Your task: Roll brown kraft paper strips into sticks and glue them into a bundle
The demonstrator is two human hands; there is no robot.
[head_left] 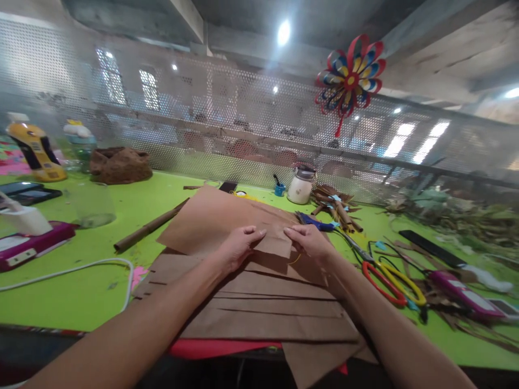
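A small piece of brown paper [274,240] is stretched between my two hands, above a stack of brown paper. My left hand [239,246] pinches its left edge between thumb and fingers. At its right edge, my right hand [310,242] pinches it the same way. Under and behind them lies a large brown paper sheet [203,221] with a raised far edge. Folded brown paper strips [263,319] spread below my wrists and hang past the table's front. Blue-handled pliers [318,221] lie just beyond my right hand.
Scissors [391,283] with red and yellow handles lie right, near a purple power strip [466,294]. Another purple power strip [36,243], a clear cup [91,205] and a brown paper tube [150,227] are left. A white jar [301,185] stands by the mesh partition [243,119].
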